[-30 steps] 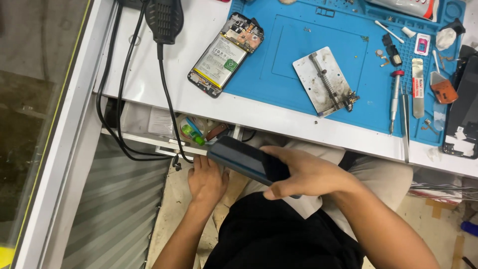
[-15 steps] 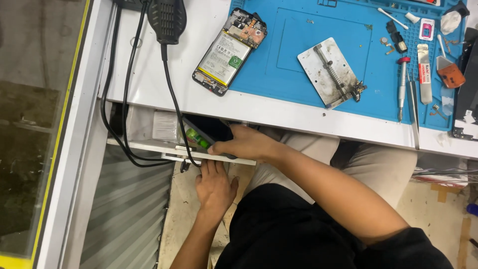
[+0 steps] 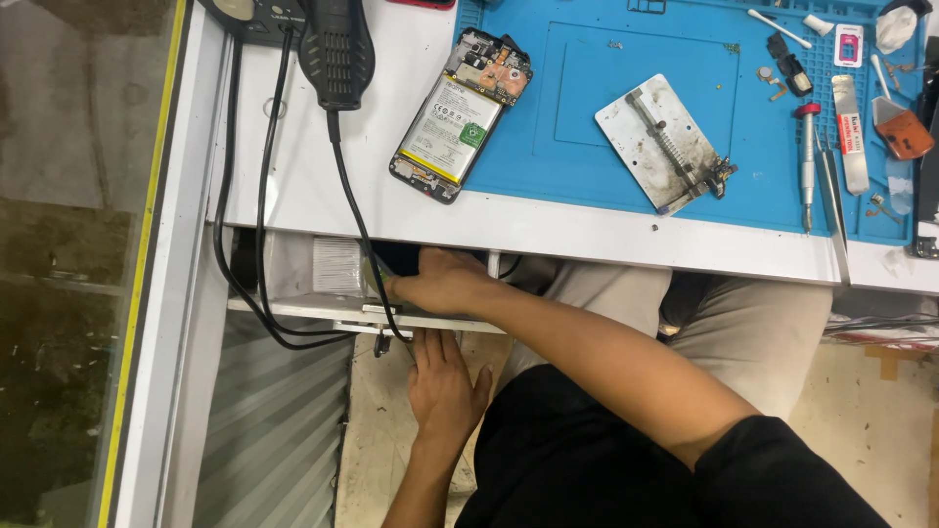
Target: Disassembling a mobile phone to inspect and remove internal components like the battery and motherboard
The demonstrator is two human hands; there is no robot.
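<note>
Head view, the only one, lower centre of the frame: right hand (image 3: 445,284) pushed into the open drawer (image 3: 293,309) beneath the white desk (image 3: 293,186), fingertips lost under the desk edge, so impossible to tell whether clenched on something or released. Just below it, left hand (image 3: 445,376) laid flat against the drawer's front lip, fingers straight and spread, grasping nothing, only bracing. Inside the drawer, left of the right hand, a white ribbed pack (image 3: 337,266); possibly something green beside the knuckles, though too shadowed to say. Main risks, judged from this layout: pinched right fingers if pressed shut by the left palm while the hand is inside; a drawer tipped or pulled off its runner by uneven pressure at one end. Hanging across the drawer front, a black cable (image 3: 352,220) from the black handpiece (image 3: 335,49) at upper left, easily snagged by wrist or drawer and liable to drag the handpiece toward the edge. Close to that edge, upper centre, an opened phone (image 3: 460,117) with bare battery, half off the blue mat (image 3: 636,98); likely to slide or fall with a jolt to the desk. Farther right, a metal clamp plate (image 3: 665,142) and a screwdriver (image 3: 807,156), prone to rolling under the same jolt.
</note>
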